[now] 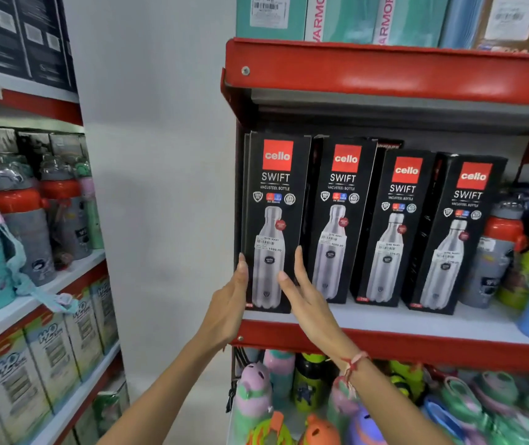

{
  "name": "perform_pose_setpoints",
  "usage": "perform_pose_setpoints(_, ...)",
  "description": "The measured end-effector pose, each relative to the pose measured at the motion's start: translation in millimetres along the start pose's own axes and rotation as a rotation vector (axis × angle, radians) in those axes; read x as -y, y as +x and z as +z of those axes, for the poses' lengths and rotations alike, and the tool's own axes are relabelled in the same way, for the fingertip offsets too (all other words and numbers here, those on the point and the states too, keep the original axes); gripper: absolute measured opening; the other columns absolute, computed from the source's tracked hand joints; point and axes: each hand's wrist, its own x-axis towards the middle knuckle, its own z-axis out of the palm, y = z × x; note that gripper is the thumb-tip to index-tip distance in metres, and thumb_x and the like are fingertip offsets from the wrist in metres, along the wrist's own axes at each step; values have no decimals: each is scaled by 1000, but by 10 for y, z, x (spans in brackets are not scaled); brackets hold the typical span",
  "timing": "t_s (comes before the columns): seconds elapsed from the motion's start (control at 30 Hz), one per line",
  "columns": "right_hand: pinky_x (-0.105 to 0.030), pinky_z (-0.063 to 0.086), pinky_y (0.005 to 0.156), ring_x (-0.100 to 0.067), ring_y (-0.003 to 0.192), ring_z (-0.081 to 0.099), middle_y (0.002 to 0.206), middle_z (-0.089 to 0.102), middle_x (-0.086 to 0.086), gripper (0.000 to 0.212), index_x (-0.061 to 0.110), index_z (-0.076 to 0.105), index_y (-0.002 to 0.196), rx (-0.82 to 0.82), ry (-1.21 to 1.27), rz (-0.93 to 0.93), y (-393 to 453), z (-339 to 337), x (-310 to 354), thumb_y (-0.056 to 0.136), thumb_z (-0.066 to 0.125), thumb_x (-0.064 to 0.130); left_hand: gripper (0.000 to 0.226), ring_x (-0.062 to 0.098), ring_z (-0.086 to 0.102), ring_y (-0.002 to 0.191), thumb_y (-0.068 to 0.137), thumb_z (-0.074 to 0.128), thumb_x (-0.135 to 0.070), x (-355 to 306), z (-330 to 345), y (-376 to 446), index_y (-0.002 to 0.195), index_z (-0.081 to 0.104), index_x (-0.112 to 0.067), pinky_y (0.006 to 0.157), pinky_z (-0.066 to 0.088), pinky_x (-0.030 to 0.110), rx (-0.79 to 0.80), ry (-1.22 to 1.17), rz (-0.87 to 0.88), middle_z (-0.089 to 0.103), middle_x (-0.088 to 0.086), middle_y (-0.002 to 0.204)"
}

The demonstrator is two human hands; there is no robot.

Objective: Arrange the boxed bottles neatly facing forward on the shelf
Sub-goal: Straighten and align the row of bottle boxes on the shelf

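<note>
The shelf [417, 322] carries four upright boxed bottles in a row, fronts forward, and the leftmost box [274, 220] stands at its left end. The left hand [229, 303] and right hand [304, 293] bracket this box's lower part, fingers [300, 268] extended and open, gripping nothing. Uneven side pressure may twist the box or tip it into the neighbouring box [340, 216].

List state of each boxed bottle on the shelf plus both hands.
Leftmost box: upright, front forward, flanked by both hands.
Second box: upright, front forward, untouched.
Third box: upright, front forward, leaning slightly right.
Fourth box: upright, front forward, leaning slightly right.
Left hand: open, flat on the leftmost box's left edge.
Right hand: open, fingers at its right edge, no closed grip.
</note>
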Motion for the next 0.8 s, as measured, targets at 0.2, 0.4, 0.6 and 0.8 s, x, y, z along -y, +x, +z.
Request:
perform_pose_setpoints(0.2,-43,33,109,-30,136,35,153,31,-11,65,54,-2,145,-18,-15,-6,-378,-63,136,93,37,59,42,22,50,129,68,8,-91,-25,-60,-292,100,35,-83,113,33,40,-42,-20,14,52,4,142)
perform_pose_setpoints(0.4,-51,35,103,-41,124,41,140,39,-31,64,51,-2,146,-34,-64,10,-520,-69,175,95,37,54,47,24,50,130,72,9,-88,13,-32,-425,114,30,-79,114,33,47,-74,-27,27,51,8,143)
perform_pose_setpoints(0.6,-36,42,99,-20,122,54,150,37,-16,64,53,-3,145,-3,-99,-42,-500,-116,76,94,36,57,66,14,50,130,76,11,-84,-54,10,-520,133,34,-59,114,34,37,-103,-31,30,52,-2,142)
perform_pose_setpoints(0.8,-29,30,111,-9,137,37,154,36,7,63,38,22,149,-178,-36,-36,-385,-377,-138,91,35,59,39,5,47,123,99,33,-36,-306,295,-572,133,47,-22,104,35,20,-487,109,393,51,-11,131)
